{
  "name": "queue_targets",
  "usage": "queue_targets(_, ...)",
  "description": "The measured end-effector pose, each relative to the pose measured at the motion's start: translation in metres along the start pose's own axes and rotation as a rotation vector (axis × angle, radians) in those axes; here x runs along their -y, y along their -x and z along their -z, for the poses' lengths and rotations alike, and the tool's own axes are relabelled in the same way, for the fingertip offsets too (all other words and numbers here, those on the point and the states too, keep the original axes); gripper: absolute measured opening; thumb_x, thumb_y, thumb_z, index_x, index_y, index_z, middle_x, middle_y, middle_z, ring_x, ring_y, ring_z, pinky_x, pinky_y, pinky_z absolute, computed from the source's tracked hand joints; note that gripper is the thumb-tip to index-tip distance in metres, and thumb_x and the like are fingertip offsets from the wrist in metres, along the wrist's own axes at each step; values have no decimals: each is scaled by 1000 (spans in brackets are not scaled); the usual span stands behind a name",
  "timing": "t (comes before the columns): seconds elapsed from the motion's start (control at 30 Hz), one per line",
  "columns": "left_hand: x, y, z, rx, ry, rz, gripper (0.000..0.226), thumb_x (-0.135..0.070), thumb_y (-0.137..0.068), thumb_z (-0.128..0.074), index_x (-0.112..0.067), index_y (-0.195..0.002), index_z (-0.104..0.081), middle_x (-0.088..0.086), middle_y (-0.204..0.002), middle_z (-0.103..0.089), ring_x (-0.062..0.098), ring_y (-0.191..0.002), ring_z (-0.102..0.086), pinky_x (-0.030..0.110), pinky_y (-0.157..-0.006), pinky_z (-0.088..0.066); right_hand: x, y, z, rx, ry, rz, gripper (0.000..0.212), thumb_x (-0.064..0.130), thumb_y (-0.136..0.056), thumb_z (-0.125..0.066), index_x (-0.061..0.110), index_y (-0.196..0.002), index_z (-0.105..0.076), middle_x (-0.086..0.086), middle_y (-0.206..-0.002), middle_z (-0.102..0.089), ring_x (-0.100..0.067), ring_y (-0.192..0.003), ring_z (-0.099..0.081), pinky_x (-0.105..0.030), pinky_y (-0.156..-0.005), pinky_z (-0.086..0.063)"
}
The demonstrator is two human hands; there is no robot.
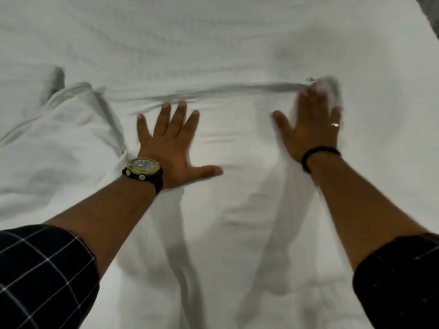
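Observation:
A white sheet covers the whole bed in front of me. My left hand lies flat on it, fingers spread and straight, a gold-faced watch on the wrist. My right hand is also flat on the sheet with straight fingers, blurred by motion, a ring on one finger and a black band at the wrist. A long crease in the sheet runs between the two hands' fingertips. The tips of my right fingers are smeared in the blur.
A bunched white pillow or duvet fold lies left of my left hand. The bed's far right corner shows a dark floor beyond it. Softer wrinkles lie between my forearms.

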State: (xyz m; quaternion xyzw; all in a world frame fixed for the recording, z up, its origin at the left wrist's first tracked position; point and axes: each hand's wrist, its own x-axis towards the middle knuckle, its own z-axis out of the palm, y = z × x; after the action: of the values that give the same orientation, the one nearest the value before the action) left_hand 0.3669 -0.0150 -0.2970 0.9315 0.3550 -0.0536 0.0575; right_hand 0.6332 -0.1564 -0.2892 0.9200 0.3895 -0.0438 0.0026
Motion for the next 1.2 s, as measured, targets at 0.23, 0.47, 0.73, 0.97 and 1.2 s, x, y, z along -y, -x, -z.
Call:
queue_targets(0.23, 1, -7, -5, -48, -18, 26, 128, -106, -55, -16, -32, -155, 12, -2, -166, 17, 23, -151, 21, 67, -114, 11, 49, 6, 0, 10, -80, 221, 89, 71, -89, -21, 9, -153, -14, -10, -163, -9, -28, -149, -5, -56, -116, -1)
queue_targets(0.47, -1, -9, 1, 36, -24, 77, 121, -103, -61, -13, -30, -156, 8, -1, -167, 11, 23, -152, 14, 65, -116, 7, -37, 26, 10, 33, -105, -286, 83, 65, -94, -23, 8, -153, -8, -12, -163, -4, -31, -149, 0, -62, -115, -4)
queue_targets(0.73, -91, 161, -22, 63, 90, -166, 106, -86, -81, -25, -18, -158, -4, 15, -166, 3, 38, -152, 6, 61, -118, 1, -56, 254, -16, 15, -117, 36, 61, 45, -97, -29, 13, -149, -31, -9, -159, -24, -33, -146, -21, -55, -116, -13)
queue_targets(0.97, -109, 200, -10, 218, 40, -171, 116, -94, -71, -16, -20, -157, 11, 14, -162, 24, 37, -148, 23, 60, -118, 9, -37, 314, -4, -20, -159, 82, 63, 47, -96, -36, 15, -150, -30, -15, -159, -19, -37, -147, -14, -61, -114, -11)
queue_targets(1.2, -106, 236, -11, 252, 32, -288, 107, -90, -77, -17, -25, -157, 11, 6, -164, 21, 31, -150, 22, 57, -120, 8, -74, 349, -8, 153, -55, -130, 73, 58, -96, -18, 15, -154, -8, -6, -163, -2, -25, -149, 3, -56, -118, 0)
